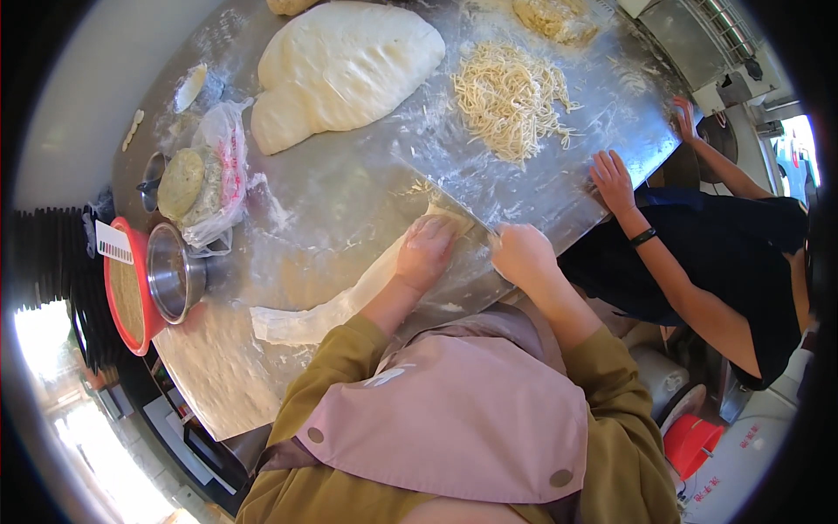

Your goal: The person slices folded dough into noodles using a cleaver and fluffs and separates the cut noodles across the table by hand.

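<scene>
A long folded strip of dough lies on the floured metal worktop. My left hand rests on its far end, palm down with the fingers pressed on the dough. Just to the right, my right hand is closed on the handle of a large knife, whose blade stands at the dough's end by my left fingertips. Beyond my hands are a pile of cut noodles and a big smooth mass of white dough.
A co-worker's hands touch the worktop's right edge. At left stand a steel bowl, a red basin, a metal cup and greenish dough in a plastic bag. More dough lies at the top right.
</scene>
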The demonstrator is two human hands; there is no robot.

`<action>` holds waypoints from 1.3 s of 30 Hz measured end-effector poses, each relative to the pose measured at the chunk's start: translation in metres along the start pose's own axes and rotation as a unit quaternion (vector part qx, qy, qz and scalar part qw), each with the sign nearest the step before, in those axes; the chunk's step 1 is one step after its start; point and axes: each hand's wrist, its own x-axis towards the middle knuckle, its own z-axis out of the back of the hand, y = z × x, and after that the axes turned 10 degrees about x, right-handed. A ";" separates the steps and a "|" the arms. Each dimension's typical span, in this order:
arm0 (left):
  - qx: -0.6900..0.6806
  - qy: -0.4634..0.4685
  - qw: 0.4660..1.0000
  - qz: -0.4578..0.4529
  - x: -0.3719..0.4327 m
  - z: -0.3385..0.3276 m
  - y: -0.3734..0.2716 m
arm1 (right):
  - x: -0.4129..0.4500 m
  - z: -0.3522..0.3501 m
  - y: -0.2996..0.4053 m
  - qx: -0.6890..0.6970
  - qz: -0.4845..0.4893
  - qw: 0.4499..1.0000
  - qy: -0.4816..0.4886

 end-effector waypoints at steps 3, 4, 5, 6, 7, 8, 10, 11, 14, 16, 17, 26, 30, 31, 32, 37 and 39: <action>-0.030 -0.006 1.000 -0.004 0.002 -0.001 -0.001 | -0.013 0.013 0.008 -0.024 0.020 0.999 0.007; -0.034 0.009 0.999 0.001 0.003 -0.002 0.000 | -0.016 0.018 0.014 -0.034 0.031 0.999 0.027; -0.039 0.025 0.999 0.006 0.003 -0.002 0.002 | -0.018 0.021 0.016 -0.044 0.042 0.997 0.047; -0.042 0.029 0.999 0.009 0.002 -0.003 0.002 | -0.018 0.021 0.015 -0.044 0.038 0.997 0.052; -0.040 0.027 0.999 0.013 -0.001 -0.004 0.002 | -0.019 0.021 0.013 -0.042 0.055 0.996 0.054; -0.039 0.024 0.999 0.017 -0.003 -0.004 0.002 | -0.018 0.021 0.011 -0.040 0.071 0.995 0.057; -0.040 0.026 0.999 0.021 -0.002 -0.004 0.002 | -0.018 0.027 0.011 -0.052 0.069 0.994 0.063; -0.038 0.024 0.999 0.021 -0.002 -0.004 0.001 | -0.017 0.029 0.012 -0.063 0.069 0.994 0.064; -0.054 0.026 0.998 0.031 0.000 -0.007 0.002 | -0.014 0.035 0.010 -0.084 0.058 0.991 0.088; -0.059 0.029 0.997 0.034 -0.001 -0.007 0.003 | -0.015 0.043 0.013 -0.089 0.055 0.989 0.106; -0.064 0.032 0.997 0.033 -0.001 -0.007 0.003 | -0.017 0.047 0.015 -0.093 0.053 0.987 0.120; -0.065 0.038 0.997 0.036 0.003 -0.004 0.002 | -0.022 0.058 0.010 -0.124 0.015 0.976 0.178; -0.084 0.046 0.994 0.057 0.005 -0.002 -0.001 | 0.003 0.019 0.005 -0.103 0.020 0.978 0.182; -0.076 0.049 0.994 0.058 0.002 -0.003 -0.001 | 0.006 0.004 -0.001 -0.094 0.024 0.985 0.142; -0.069 0.052 0.995 0.058 0.002 -0.004 0.000 | 0.006 -0.001 -0.004 -0.090 0.024 0.989 0.119; -0.087 -0.004 0.994 0.064 0.008 -0.005 0.001 | 0.004 0.013 -0.001 -0.050 0.030 0.995 0.084; -0.098 0.012 0.994 0.055 0.010 -0.003 0.000 | -0.001 0.029 0.006 -0.064 0.000 0.991 0.121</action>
